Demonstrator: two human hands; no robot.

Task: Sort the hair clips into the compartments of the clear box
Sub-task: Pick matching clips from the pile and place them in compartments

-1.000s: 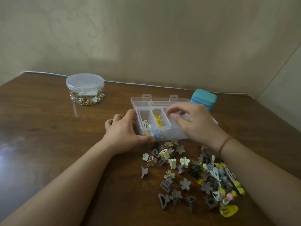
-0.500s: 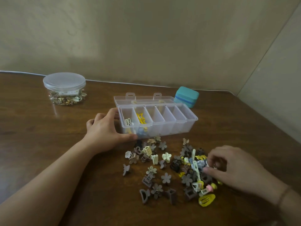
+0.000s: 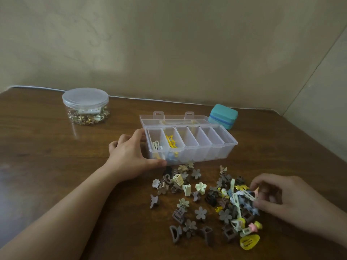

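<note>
The clear box (image 3: 230, 147) stands open on the wooden table, its lid lying flat behind it. White clips (image 3: 156, 145) lie in its leftmost compartment and yellow clips (image 3: 171, 142) in the one beside it; the other compartments look bare. My left hand (image 3: 131, 156) grips the box's left end, thumb along the front wall. In front of the box lies a loose pile of hair clips (image 3: 204, 201) in brown, grey, cream and yellow. My right hand (image 3: 277, 197) is at the pile's right edge, fingers curled and pinching a pale snap clip (image 3: 247, 196).
A round clear jar (image 3: 85, 106) with a lid and small gold bits stands at the back left. A teal case (image 3: 223, 115) sits right behind the box. A white cable (image 3: 131, 98) runs along the table's far edge by the wall.
My right hand left the box, came down to the right side of the pile and now pinches a pale clip. My left hand has stayed on the box's left end.
</note>
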